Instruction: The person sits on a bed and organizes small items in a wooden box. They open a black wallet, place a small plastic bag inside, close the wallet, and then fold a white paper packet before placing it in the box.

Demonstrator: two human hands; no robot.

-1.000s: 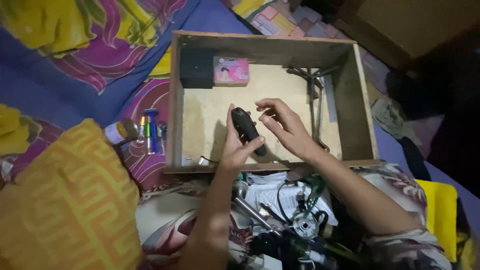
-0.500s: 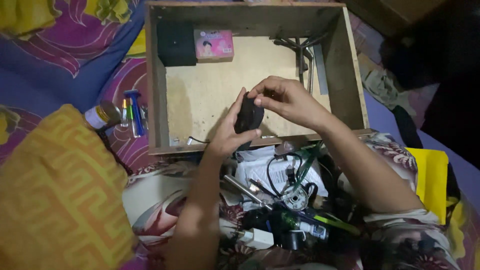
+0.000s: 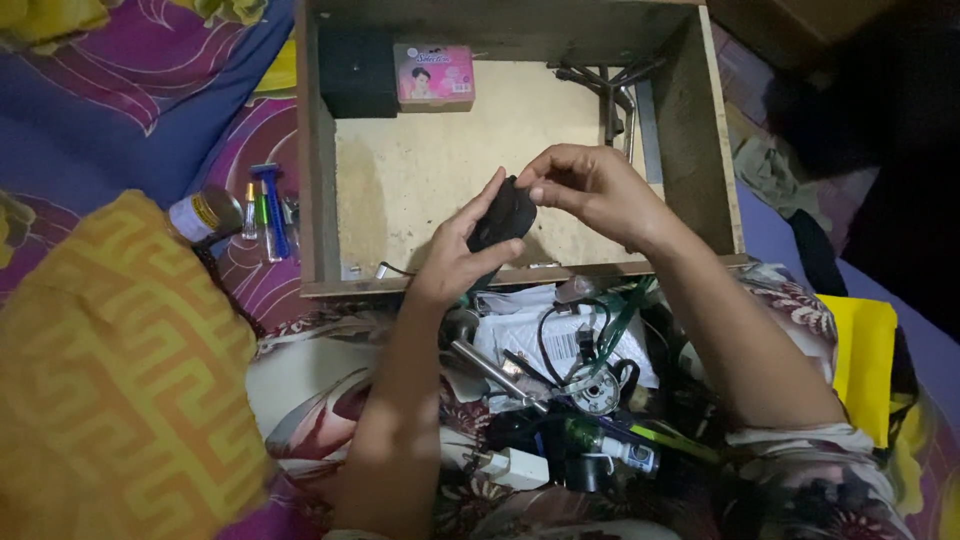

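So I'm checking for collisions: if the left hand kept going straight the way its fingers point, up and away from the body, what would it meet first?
Probably the pink box at the drawer's back wall, though depth is unclear; the left hand holds a black gadget.

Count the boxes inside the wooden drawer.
2. A black box sits in the drawer's far-left corner; a pink box lies right beside it against the back wall. The hands and the metal tools at far right could hide others.
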